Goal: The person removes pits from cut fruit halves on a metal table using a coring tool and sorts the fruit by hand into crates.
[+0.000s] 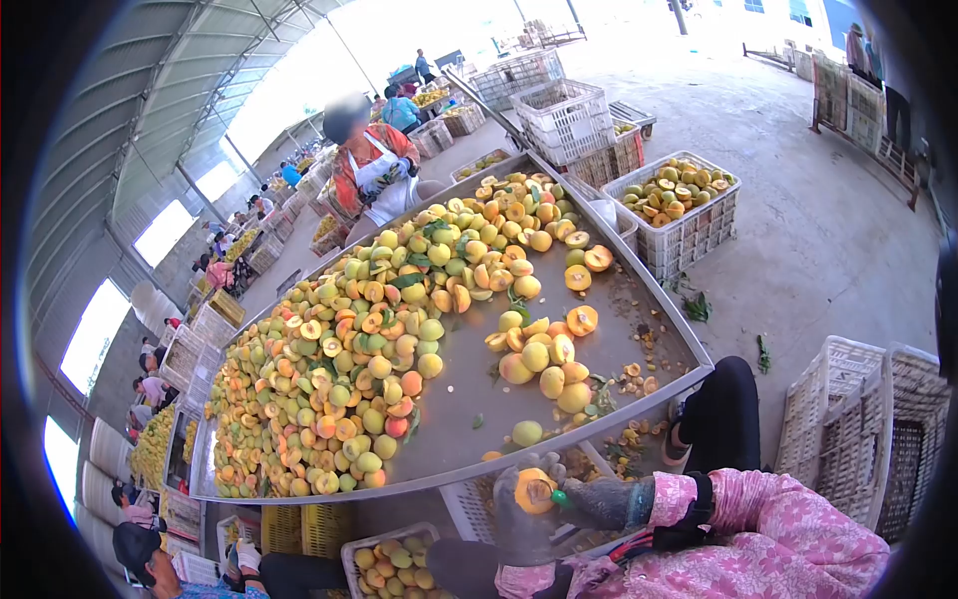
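Observation:
Just below the near edge of the metal table, my gloved left hand (521, 524) is closed around a cut yellow peach (536, 491), its orange flesh and dark centre facing up. My right hand (602, 501), in a grey glove, comes in from the right and is closed on a small tool with a green end (560, 497). The green part touches or nearly touches the peach's cut face. The rest of the tool is hidden by the glove. Beneath my hands is a white crate (467, 514), partly covered by them.
The rimmed metal table (474, 374) carries a heap of whole and halved peaches (329, 369). Beyond it stands a crate of halves (671, 195). Stacked crates (833, 409) are at right, and a peach-filled crate (391, 564) is below. Co-workers (374, 165) sit around.

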`<state>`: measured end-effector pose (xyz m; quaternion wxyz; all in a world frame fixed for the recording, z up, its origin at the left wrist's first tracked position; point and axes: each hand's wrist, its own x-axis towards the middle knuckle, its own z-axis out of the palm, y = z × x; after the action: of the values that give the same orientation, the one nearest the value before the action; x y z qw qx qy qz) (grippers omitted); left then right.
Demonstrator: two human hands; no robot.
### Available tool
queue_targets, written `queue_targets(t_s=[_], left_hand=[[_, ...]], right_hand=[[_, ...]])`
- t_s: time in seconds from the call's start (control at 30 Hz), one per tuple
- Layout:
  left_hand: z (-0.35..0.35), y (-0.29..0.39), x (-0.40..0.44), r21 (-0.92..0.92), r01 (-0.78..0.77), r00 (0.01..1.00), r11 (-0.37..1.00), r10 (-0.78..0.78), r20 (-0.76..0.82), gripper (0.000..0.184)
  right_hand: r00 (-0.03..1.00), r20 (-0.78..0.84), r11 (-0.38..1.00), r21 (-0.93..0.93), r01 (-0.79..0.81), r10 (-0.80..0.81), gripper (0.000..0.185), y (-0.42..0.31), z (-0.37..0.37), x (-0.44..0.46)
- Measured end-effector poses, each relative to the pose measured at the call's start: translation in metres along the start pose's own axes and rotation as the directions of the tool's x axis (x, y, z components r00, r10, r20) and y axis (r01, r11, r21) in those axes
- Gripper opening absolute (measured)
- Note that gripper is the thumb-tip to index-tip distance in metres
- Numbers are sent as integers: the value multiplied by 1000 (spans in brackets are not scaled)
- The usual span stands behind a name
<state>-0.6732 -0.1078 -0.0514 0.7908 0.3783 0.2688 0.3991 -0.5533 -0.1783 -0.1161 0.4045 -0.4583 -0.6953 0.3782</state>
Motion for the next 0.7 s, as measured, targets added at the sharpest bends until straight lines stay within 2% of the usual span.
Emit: queue_targets(t_s=[0.03,0.07,0.17,0.23,0.37,0.43,0.47,0.53,0.57,0.63,0.67,0.7], left_hand=[[-6,-2,2,121,22,1000,992,-23,5,46],[-11,-3,3,119,24,1000,993,-25,2,46],[-21,-4,7,190,46,996,981,-61,72,44],[-20,1,9,31,191,974,981,-194,115,28],[-5,7,-4,22,131,990,991,-132,42,29],[-6,3,-7,224,-36,999,974,30,30,29],[-11,3,-5,221,-34,999,975,28,27,29],[-26,2,1,62,208,977,976,-210,43,28],[-35,-1,4,58,207,977,977,-209,40,28],[-50,-7,7,-9,272,946,962,-265,188,27],[-48,-7,6,-10,272,946,962,-265,188,27],[-43,-6,2,36,235,963,971,-237,124,27]], right_hand=[[983,-20,970,167,-179,185,32,-25,-10,1],[982,-18,969,168,-182,188,32,-24,-10,1],[968,99,973,-26,-229,231,28,-16,-11,2],[949,168,957,-155,-244,268,26,-14,-11,4],[954,161,963,-136,-232,253,21,-15,-4,3],[973,34,937,261,-230,230,22,14,20,2],[972,37,936,261,-234,232,22,45,35,0],[974,104,963,165,-214,199,23,104,62,-7],[974,110,963,164,-215,199,23,102,61,-7],[955,129,933,-282,-222,266,25,93,59,-2],[955,129,933,-283,-223,267,25,56,40,4],[888,241,882,-374,-287,392,24,-6,8,13]])
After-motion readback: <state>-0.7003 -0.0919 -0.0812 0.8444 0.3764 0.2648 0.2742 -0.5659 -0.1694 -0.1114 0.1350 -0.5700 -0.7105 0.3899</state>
